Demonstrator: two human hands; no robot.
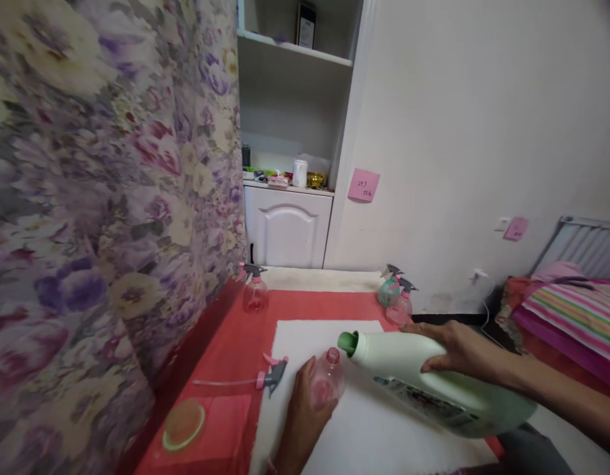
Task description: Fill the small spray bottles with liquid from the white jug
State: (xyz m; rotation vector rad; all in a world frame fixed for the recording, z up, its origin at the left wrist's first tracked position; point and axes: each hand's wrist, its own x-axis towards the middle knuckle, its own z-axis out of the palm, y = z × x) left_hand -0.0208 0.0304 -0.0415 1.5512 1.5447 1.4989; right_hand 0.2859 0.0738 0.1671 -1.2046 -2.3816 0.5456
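Note:
My right hand [456, 348] grips a large pale green detergent jug [434, 386], tilted with its green spout toward the open neck of a small clear pink bottle [329, 376]. My left hand [305, 402] is wrapped round that small bottle, holding it upright on a white cloth [354, 435]. The bottle's spray head [270, 377], grey and pink with its long tube, lies loose on the cloth's left edge.
A red tabletop [236, 349] carries a pink spray bottle [255, 290] at the back left and two more spray bottles [399, 300] at the back right. A green-rimmed lid [183, 425] lies front left. A floral curtain [101, 198] hangs on the left; striped bedding [572, 310] is on the right.

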